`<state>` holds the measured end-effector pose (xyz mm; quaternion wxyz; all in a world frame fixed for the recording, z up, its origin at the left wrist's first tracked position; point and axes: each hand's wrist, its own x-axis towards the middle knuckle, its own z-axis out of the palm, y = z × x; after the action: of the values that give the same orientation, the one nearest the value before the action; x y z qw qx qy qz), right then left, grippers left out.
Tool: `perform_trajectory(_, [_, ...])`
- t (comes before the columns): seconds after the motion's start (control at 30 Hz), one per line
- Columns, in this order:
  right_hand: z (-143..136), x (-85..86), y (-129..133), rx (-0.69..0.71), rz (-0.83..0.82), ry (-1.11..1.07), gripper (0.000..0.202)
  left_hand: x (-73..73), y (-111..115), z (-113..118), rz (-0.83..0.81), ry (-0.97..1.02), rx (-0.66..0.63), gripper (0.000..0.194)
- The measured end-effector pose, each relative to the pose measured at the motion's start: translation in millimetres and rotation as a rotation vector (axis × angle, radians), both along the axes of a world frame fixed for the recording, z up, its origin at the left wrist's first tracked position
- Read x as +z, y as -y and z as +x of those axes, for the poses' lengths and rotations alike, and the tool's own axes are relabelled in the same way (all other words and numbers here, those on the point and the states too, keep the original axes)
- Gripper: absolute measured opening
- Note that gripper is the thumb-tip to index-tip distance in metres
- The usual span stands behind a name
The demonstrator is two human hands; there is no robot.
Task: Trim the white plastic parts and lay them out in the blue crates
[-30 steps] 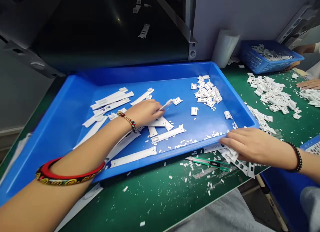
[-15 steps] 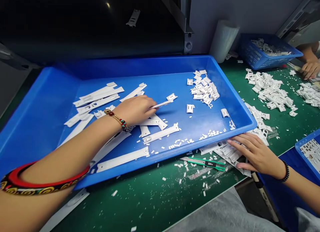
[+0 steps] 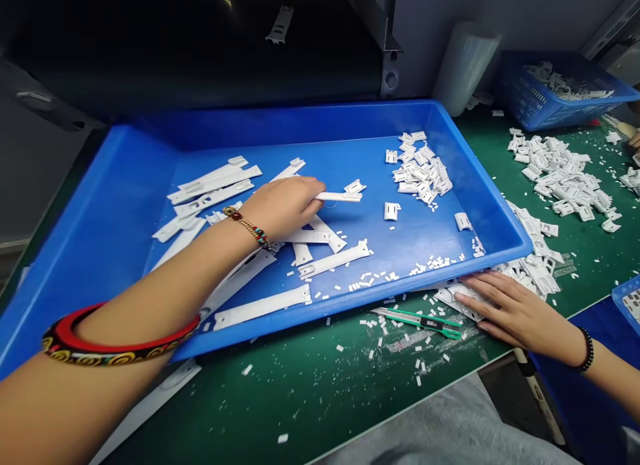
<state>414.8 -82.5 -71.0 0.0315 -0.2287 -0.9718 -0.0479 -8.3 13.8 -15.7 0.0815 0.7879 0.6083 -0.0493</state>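
Note:
My left hand [image 3: 287, 208] reaches into the large blue tray [image 3: 325, 311], its fingers closed on a long white plastic strip [image 3: 340, 197]. The strip points right, its far end beside a small white clip-like piece [image 3: 355, 186]. More long white strips [image 3: 263, 306] lie below and left of this hand, some hidden under the arm. My right hand [image 3: 520, 311] is outside the tray at its near right corner, fingers stretched out over flat white plastic parts [image 3: 457, 303]. A green utility knife [image 3: 423, 320] with its blade showing lies left of the right hand.
Small white pieces [image 3: 420, 168] are heaped in the tray's right end. More white parts [image 3: 565, 175] and scraps cover the green table [image 3: 320, 391]. Behind stand a blue basket [image 3: 540, 111] and a translucent roll [image 3: 465, 68]. Another person's hand shows at the right edge.
The camera view has shifted, so the scene sits further right. The strip in my left hand has swung closer to level. My right hand stays by the tray's corner.

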Motion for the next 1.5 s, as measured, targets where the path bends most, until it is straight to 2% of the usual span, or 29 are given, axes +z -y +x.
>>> perform_trajectory(0.13, [2, 6.8, 0, 0.064, -0.009, -0.045, 0.072, 2.1, 4, 2, 0.024, -0.012, 0.074, 0.022])
perform_trajectory(0.2, [1, 18.0, 0, 0.1, -0.011, -0.082, 0.072, 3.1, 7, 6, 0.074, -0.009, 0.073, 0.021])
perform_trajectory(0.27, [-4, 36.3, -5, 0.129, -0.004, -0.144, 0.073, 4.3, 8, 9, 0.13, 0.001, 0.046, 0.021])
perform_trajectory(0.4, [-39, 80.6, -44, 0.183, 0.015, -0.306, 0.071, 4.2, 7, 11, 0.166, 0.028, 0.025, 0.021])
perform_trajectory(0.47, [-74, 92.8, -75, 0.182, -0.09, -0.288, 0.053, 1.9, 6, 7, 0.155, 0.049, 0.027, 0.022])
perform_trajectory(0.53, [-116, 90.9, -103, 0.158, -0.234, -0.117, 0.032, -1.9, 4, 2, 0.139, 0.07, 0.045, 0.022])
perform_trajectory(0.6, [-159, 76.4, -121, 0.168, -0.336, 0.053, 0.035, -6.8, 1, -4, 0.135, 0.089, 0.081, 0.022])
perform_trajectory(0.7, [-206, 48.2, -124, 0.261, -0.363, 0.141, 0.034, -13.2, -1, -13, 0.155, 0.101, 0.123, 0.022])
perform_trajectory(0.77, [-220, 35.7, -118, 0.307, -0.359, 0.147, 0.023, -15.3, -1, -18, 0.167, 0.097, 0.154, 0.025])
perform_trajectory(0.83, [-221, 30.6, -115, 0.303, -0.377, 0.117, 0.013, -15.2, -1, -21, 0.14, 0.114, 0.171, 0.03])
perform_trajectory(0.93, [-213, 32.3, -123, 0.16, -0.536, 0.056, 0.008, -12.6, -2, -21, 0.038, 0.26, 0.168, 0.033])
perform_trajectory(1.07, [-212, 38.6, -139, -0.019, -1.105, -0.094, 0.015, -8.6, -2, -14, -0.087, 0.559, 0.193, 0.027])
perform_trajectory(1.13, [-214, 39.5, -143, -0.055, -1.31, -0.211, 0.017, -7.0, -2, -11, -0.127, 0.643, 0.253, 0.023])
perform_trajectory(1.33, [-215, 39.0, -139, -0.11, -1.516, -0.417, 0.019, 2.6, 1, -7, -0.203, 0.886, 0.449, 0.02])
perform_trajectory(1.5, [-215, 42.2, -135, -0.137, -1.532, -0.554, 0.013, 14.0, 5, -3, -0.156, 1.091, 0.55, 0.028])
